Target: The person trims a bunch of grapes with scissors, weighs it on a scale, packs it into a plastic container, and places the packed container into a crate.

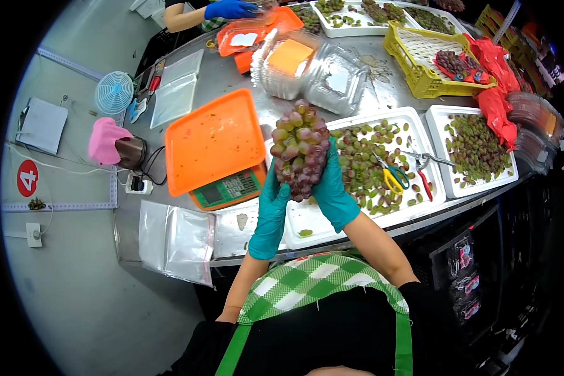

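Observation:
A bunch of red and green grapes (301, 150) is held up between my two teal-gloved hands. My left hand (271, 210) grips it from the left and below, and my right hand (333, 191) is wrapped round its right side. Beneath and to the right lies a white tray (433, 164) of loose grapes. On those grapes rest scissors with yellow and teal handles (393, 180) and red-handled snips (425, 182). Left of the bunch, an orange tray (216, 141) sits tilted on a scale (229, 190) with a green panel.
Clear plastic boxes (337, 78) are stacked behind the bunch. A yellow crate (418, 75) and a second grape tray (433, 116) stand on the right. Plastic bags (177, 241) overhang the front left edge. Another person's blue-gloved hand (230, 9) is at the top.

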The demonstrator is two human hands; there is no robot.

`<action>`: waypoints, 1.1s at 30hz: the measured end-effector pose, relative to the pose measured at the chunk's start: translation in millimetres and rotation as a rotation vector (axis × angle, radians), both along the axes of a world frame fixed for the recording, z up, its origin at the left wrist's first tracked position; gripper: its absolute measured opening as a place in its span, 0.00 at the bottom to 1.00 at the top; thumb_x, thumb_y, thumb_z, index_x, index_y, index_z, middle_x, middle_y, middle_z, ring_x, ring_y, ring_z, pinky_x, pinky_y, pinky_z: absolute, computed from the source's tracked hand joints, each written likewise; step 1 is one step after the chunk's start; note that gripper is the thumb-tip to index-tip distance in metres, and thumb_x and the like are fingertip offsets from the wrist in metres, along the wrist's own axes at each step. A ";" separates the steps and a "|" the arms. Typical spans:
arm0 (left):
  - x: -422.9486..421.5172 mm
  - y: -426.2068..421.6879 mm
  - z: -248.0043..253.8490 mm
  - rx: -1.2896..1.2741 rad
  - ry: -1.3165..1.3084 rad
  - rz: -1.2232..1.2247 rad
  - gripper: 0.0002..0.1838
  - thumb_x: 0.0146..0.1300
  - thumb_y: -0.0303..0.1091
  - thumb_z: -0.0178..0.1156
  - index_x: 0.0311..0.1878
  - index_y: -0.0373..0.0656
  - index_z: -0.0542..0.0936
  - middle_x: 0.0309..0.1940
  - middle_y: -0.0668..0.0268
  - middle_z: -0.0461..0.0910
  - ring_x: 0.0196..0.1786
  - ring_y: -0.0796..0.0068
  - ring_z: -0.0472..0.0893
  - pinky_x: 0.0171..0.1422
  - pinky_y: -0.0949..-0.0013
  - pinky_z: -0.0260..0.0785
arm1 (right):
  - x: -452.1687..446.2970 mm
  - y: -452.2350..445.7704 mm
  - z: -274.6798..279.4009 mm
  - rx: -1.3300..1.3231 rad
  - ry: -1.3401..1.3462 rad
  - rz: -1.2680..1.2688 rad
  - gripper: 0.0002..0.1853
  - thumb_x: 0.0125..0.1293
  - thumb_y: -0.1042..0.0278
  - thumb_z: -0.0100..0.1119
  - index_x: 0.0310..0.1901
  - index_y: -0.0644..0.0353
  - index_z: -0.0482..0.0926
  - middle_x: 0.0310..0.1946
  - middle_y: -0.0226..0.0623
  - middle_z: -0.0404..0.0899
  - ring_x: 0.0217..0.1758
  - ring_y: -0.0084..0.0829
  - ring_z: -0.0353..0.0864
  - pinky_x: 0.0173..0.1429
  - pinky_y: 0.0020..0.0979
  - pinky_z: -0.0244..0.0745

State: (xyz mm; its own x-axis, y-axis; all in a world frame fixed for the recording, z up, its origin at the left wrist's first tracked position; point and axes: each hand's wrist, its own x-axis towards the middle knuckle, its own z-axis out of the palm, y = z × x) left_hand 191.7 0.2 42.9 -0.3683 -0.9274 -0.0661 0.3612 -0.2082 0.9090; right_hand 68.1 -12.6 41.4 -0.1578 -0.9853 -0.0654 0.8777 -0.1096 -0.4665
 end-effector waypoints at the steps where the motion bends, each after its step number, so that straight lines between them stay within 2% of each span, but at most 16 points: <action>1: 11.7 -2.2 -0.6 0.017 0.029 0.001 0.35 0.59 0.35 0.55 0.65 0.43 0.50 0.63 0.64 0.55 0.62 0.71 0.59 0.65 0.67 0.52 | 10.3 -3.1 3.5 0.001 0.022 0.001 0.33 0.61 0.39 0.38 0.60 0.54 0.57 0.57 0.36 0.63 0.58 0.33 0.64 0.62 0.35 0.61; 9: 75.8 -29.6 -0.8 0.062 0.010 0.000 0.33 0.60 0.35 0.53 0.65 0.41 0.51 0.61 0.63 0.58 0.60 0.71 0.62 0.63 0.68 0.55 | 72.1 -27.6 20.6 -0.020 0.078 -0.040 0.32 0.61 0.40 0.38 0.60 0.54 0.57 0.57 0.35 0.63 0.58 0.32 0.64 0.62 0.34 0.61; 14: 99.0 -64.5 5.2 0.031 -0.117 0.066 0.30 0.58 0.36 0.56 0.62 0.40 0.58 0.58 0.63 0.63 0.58 0.73 0.65 0.59 0.71 0.59 | 92.4 -60.9 18.9 0.089 -0.128 0.058 0.30 0.62 0.41 0.35 0.59 0.53 0.60 0.56 0.37 0.64 0.56 0.35 0.67 0.59 0.38 0.64; 17: 118.8 -85.4 7.1 0.063 -0.116 0.112 0.28 0.58 0.36 0.57 0.60 0.40 0.62 0.55 0.63 0.65 0.58 0.74 0.64 0.58 0.72 0.60 | 106.4 -88.7 15.5 0.034 -0.233 0.135 0.29 0.63 0.42 0.33 0.58 0.54 0.61 0.54 0.40 0.66 0.54 0.38 0.70 0.56 0.42 0.68; 19: 131.3 -103.9 4.3 -0.061 -0.152 0.149 0.27 0.58 0.36 0.56 0.60 0.40 0.62 0.56 0.63 0.63 0.58 0.73 0.63 0.59 0.71 0.59 | 119.0 -106.6 14.5 0.004 -0.230 0.147 0.29 0.63 0.42 0.32 0.58 0.54 0.61 0.54 0.40 0.66 0.54 0.38 0.69 0.56 0.42 0.68; 21: 137.7 -113.4 35.0 -0.202 -0.196 0.220 0.28 0.58 0.36 0.56 0.60 0.41 0.61 0.58 0.62 0.62 0.59 0.72 0.63 0.60 0.70 0.58 | 132.3 -120.1 15.1 0.041 -0.150 0.126 0.30 0.63 0.40 0.29 0.59 0.52 0.58 0.55 0.39 0.65 0.55 0.38 0.69 0.56 0.41 0.68; 22: 141.4 -121.5 41.2 -0.356 -0.248 0.246 0.29 0.57 0.36 0.57 0.61 0.41 0.61 0.59 0.60 0.59 0.61 0.70 0.62 0.62 0.69 0.56 | 140.5 -124.9 14.5 0.054 -0.127 0.103 0.30 0.64 0.40 0.29 0.60 0.52 0.58 0.55 0.39 0.65 0.55 0.38 0.69 0.57 0.41 0.68; 25: 144.8 -150.5 39.9 -0.418 -0.367 0.099 0.30 0.56 0.36 0.57 0.61 0.40 0.60 0.60 0.59 0.58 0.62 0.68 0.60 0.64 0.68 0.54 | 163.9 -142.1 2.9 0.096 -0.127 0.048 0.29 0.64 0.42 0.29 0.60 0.53 0.57 0.57 0.39 0.63 0.58 0.38 0.65 0.60 0.41 0.63; 26: 148.3 -162.2 29.3 -0.549 -0.517 0.139 0.30 0.55 0.35 0.58 0.60 0.39 0.60 0.59 0.59 0.61 0.60 0.69 0.63 0.62 0.69 0.56 | 171.5 -145.4 1.4 0.109 -0.135 0.031 0.29 0.64 0.43 0.30 0.60 0.54 0.56 0.57 0.40 0.62 0.59 0.38 0.64 0.61 0.42 0.62; 27: 153.5 -171.0 23.2 -0.513 -0.478 0.112 0.29 0.56 0.35 0.58 0.60 0.40 0.62 0.57 0.59 0.63 0.59 0.69 0.64 0.62 0.69 0.57 | 176.7 -146.8 0.3 0.123 -0.144 0.010 0.29 0.64 0.44 0.31 0.60 0.55 0.56 0.58 0.41 0.60 0.60 0.39 0.62 0.62 0.43 0.61; 29: 163.3 -186.9 17.8 -0.443 -0.402 0.056 0.27 0.56 0.35 0.58 0.59 0.40 0.64 0.54 0.60 0.67 0.56 0.71 0.67 0.60 0.70 0.59 | 183.5 -145.0 0.9 0.179 -0.095 0.004 0.28 0.65 0.45 0.34 0.62 0.52 0.53 0.60 0.37 0.57 0.62 0.38 0.58 0.62 0.45 0.58; 33: 180.2 -212.3 4.4 -0.318 -0.468 0.051 0.23 0.57 0.36 0.57 0.56 0.43 0.69 0.49 0.62 0.72 0.51 0.75 0.71 0.57 0.72 0.61 | 193.1 -137.0 4.3 0.361 0.147 0.031 0.29 0.64 0.46 0.37 0.64 0.44 0.48 0.63 0.35 0.50 0.64 0.38 0.55 0.62 0.45 0.54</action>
